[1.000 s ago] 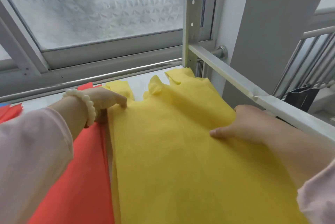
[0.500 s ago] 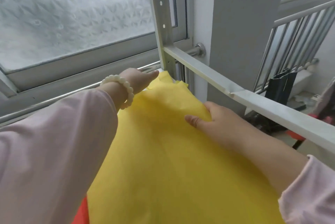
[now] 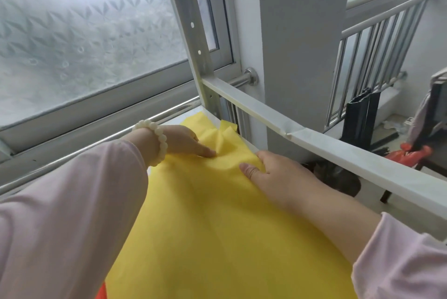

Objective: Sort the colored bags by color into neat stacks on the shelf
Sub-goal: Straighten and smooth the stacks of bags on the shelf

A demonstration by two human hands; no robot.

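Where the shelf (image 3: 174,121) meets its right edge, a white rail (image 3: 314,145) runs from the far right corner toward the near side, slightly above the surface. A holed post (image 3: 193,32) stands at that corner. Along the far edge a frosted window (image 3: 84,32) sits close behind, so there is little room past the far and right edges. A thin strip of bare white shelf shows at the far edge, left of the post.

Yellow bags (image 3: 217,226) cover the right part of the shelf from the near edge up to the far right corner, their right side just under the rail.

Left hand (image 3: 183,141), with a pale bead bracelet (image 3: 157,139) on the wrist, lies on the stack's far end. Its fingers are straight and close together, the tips pressing the fabric. Right hand (image 3: 278,173) lies palm down near the right edge, thumb stretched toward the left hand. Its fingers lie along the stack's right side; whether they tuck under it I cannot tell. The two hands are near each other but apart.

The bags are bright yellow, thin and matte, and mostly flat. Between the hands the fabric bunches, and the handles (image 3: 225,131) stand crumpled by the post. A sliver of red bag (image 3: 103,291) shows at the near edge, left of the yellow.
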